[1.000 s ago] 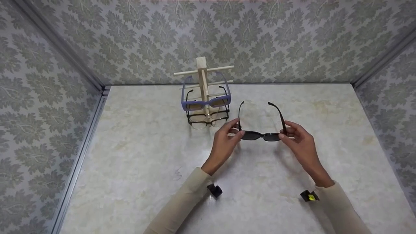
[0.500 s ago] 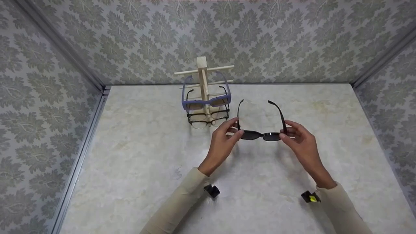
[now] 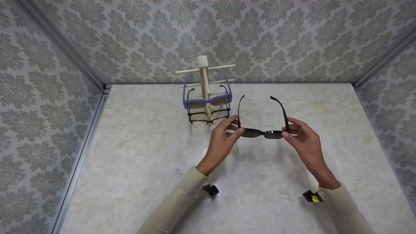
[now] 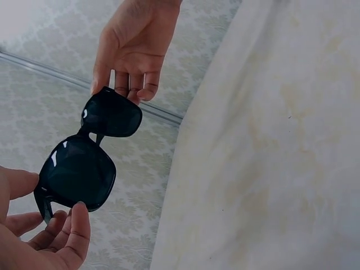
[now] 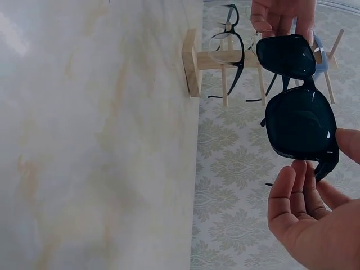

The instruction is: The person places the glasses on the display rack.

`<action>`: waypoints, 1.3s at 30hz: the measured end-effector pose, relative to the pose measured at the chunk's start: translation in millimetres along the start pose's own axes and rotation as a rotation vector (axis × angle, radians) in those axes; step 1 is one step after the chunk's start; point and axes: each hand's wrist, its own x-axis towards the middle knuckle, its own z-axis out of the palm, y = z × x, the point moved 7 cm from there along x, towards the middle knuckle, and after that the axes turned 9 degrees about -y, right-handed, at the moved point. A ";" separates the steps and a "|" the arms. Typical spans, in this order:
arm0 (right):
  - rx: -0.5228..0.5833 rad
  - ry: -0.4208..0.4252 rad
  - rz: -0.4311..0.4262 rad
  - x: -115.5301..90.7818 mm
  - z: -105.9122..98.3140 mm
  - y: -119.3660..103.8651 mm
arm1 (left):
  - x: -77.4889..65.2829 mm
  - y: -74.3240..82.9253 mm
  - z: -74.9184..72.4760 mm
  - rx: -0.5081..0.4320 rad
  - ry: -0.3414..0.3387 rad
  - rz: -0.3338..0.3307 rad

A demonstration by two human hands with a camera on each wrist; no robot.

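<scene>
Black sunglasses (image 3: 273,134) with dark lenses are held up between both hands, temples unfolded and pointing toward the back wall. My left hand (image 3: 221,143) pinches the left end of the frame, near the hinge. At the opposite end my right hand (image 3: 307,146) grips the frame between thumb and fingers. In the left wrist view the dark lenses of the sunglasses (image 4: 79,171) face the camera. Left of the sunglasses stands a wooden eyewear rack (image 3: 203,76) bearing purple-framed sunglasses (image 3: 207,103) and, below them, black-rimmed eyeglasses (image 3: 198,116) with clear lenses.
The rack's top peg (image 3: 221,67) holds no glasses. Rack and hands are over a pale marbled table (image 3: 136,169). Patterned walls (image 3: 276,39) rise at the back and both sides. A small black device (image 3: 211,191) sits at the left sleeve, another (image 3: 312,196) at the right.
Both hands have lifted or moved the sunglasses slightly toward the back and a little to the right. The grip looks the same, and the glasses on the rack stay put.
</scene>
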 end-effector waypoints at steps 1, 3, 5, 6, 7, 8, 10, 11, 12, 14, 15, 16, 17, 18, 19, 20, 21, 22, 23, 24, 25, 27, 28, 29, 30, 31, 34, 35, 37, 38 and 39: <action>0.002 0.000 -0.003 0.1 -0.2 -1.1 | -0.1 0.9 -0.4 0.001 0.000 0.002; 0.015 0.002 -0.008 0.4 -0.4 -3.0 | -0.3 2.8 -1.1 0.004 -0.001 0.008; 0.026 0.004 -0.016 0.7 -0.6 -5.0 | -0.8 5.4 -1.6 0.006 -0.001 0.017; 0.028 0.005 -0.019 0.7 -0.6 -6.1 | -1.0 6.9 -1.9 0.008 -0.001 0.021; 0.032 0.006 -0.023 0.7 -0.7 -7.3 | -1.4 8.4 -2.2 0.010 0.000 0.025; 0.038 0.006 -0.027 0.7 -0.7 -8.5 | -1.7 9.9 -2.4 0.012 0.001 0.029; 0.047 0.005 -0.035 0.5 -0.9 -11.1 | -2.0 12.4 -2.7 0.013 0.003 0.037; 0.044 0.005 -0.038 0.3 -1.0 -12.5 | -2.0 13.5 -2.9 0.014 0.004 0.040; 0.045 0.003 -0.041 0.1 -1.1 -14.1 | -2.0 14.7 -3.1 0.014 0.003 0.043; 0.045 0.004 -0.045 0.0 -1.6 -16.8 | -2.0 16.8 -3.3 0.015 0.004 0.049; 0.040 0.005 -0.047 -0.1 -2.0 -18.1 | -1.8 17.9 -3.5 0.017 0.005 0.051; 0.032 0.007 -0.049 -0.1 -2.3 -19.3 | -1.7 19.2 -3.6 0.021 0.006 0.053; 0.024 0.009 -0.051 0.0 -2.7 -20.7 | -1.5 20.5 -3.9 0.025 0.007 0.055; 0.023 0.011 -0.052 0.1 -3.1 -21.9 | -1.2 21.7 -4.1 0.030 0.010 0.057; 0.021 0.013 -0.055 0.2 -3.6 -23.1 | -0.9 22.8 -4.4 0.035 0.011 0.058; 0.019 0.014 -0.058 0.4 -4.0 -24.4 | -0.5 24.0 -4.7 0.040 0.013 0.059; 0.023 0.015 -0.062 0.7 -4.4 -25.7 | -0.1 25.2 -4.9 0.043 0.013 0.060; 0.026 0.015 -0.067 1.0 -4.7 -26.9 | 0.2 26.5 -5.1 0.043 0.012 0.064; 0.032 0.014 -0.073 1.5 -4.9 -28.2 | 0.6 27.7 -5.4 0.043 0.012 0.066; 0.036 0.012 -0.079 2.0 -5.1 -29.5 | 0.9 28.9 -5.7 0.043 0.012 0.070; 0.038 0.010 -0.086 2.4 -5.2 -30.8 | 1.1 30.2 -5.9 0.043 0.013 0.072; 0.037 0.005 -0.100 3.4 -5.4 -33.6 | 1.3 32.7 -6.6 0.043 0.014 0.079; 0.040 0.001 -0.108 3.9 -5.4 -35.1 | 1.2 34.5 -7.0 0.044 0.015 0.083; 0.045 -0.001 -0.115 4.2 -5.5 -36.4 | 1.0 35.9 -7.3 0.047 0.015 0.086; 0.048 -0.001 -0.120 4.5 -5.8 -37.6 | 0.9 37.4 -7.6 0.049 0.015 0.091; 0.051 -0.001 -0.125 4.7 -6.2 -38.8 | 0.7 38.9 -7.8 0.052 0.014 0.095; 0.062 0.001 -0.132 5.2 -7.3 -42.1 | 0.5 43.6 -8.4 0.068 0.011 0.108; 0.061 0.003 -0.133 5.3 -7.6 -43.1 | 0.6 44.8 -8.6 0.075 0.011 0.112; 0.061 0.003 -0.133 5.7 -8.0 -45.2 | 0.9 47.3 -9.0 0.087 0.012 0.118; 0.059 0.004 -0.133 5.9 -8.2 -46.1 | 1.0 48.4 -9.3 0.093 0.014 0.120; 0.059 0.004 -0.133 6.1 -8.3 -47.0 | 1.1 49.4 -9.4 0.098 0.014 0.121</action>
